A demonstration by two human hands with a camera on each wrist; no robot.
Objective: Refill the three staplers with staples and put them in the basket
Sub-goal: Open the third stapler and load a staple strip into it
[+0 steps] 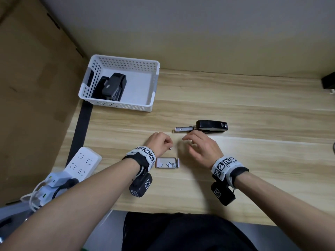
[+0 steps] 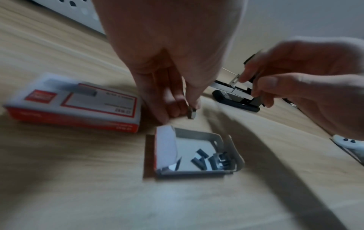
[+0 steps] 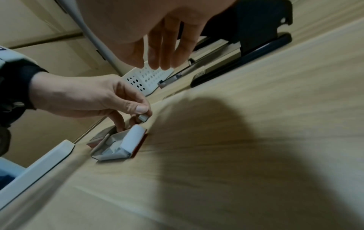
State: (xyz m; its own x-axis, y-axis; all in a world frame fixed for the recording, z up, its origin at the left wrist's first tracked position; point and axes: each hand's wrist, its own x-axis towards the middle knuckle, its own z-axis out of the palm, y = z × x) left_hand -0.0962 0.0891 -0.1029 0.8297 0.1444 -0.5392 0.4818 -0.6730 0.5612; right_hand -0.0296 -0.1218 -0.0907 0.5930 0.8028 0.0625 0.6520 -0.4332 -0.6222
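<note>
The left hand (image 2: 167, 65) is pinching a staple strip (image 2: 192, 113) beside the open tray (image 2: 197, 155). The right hand (image 1: 201, 147) is spreading loose fingers (image 3: 165, 51). Only the left wrist view is showing the red box (image 2: 78, 105).

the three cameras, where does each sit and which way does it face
Head: above, looking down at the desk, basket and stapler; both forearms and hands show.
Left wrist: low, looking along the left hand, which pinches a staple strip over the tray; the right hand shows too.
Right wrist: low, facing the stapler and basket past its own fingers.
All three share the stapler and tray.
</note>
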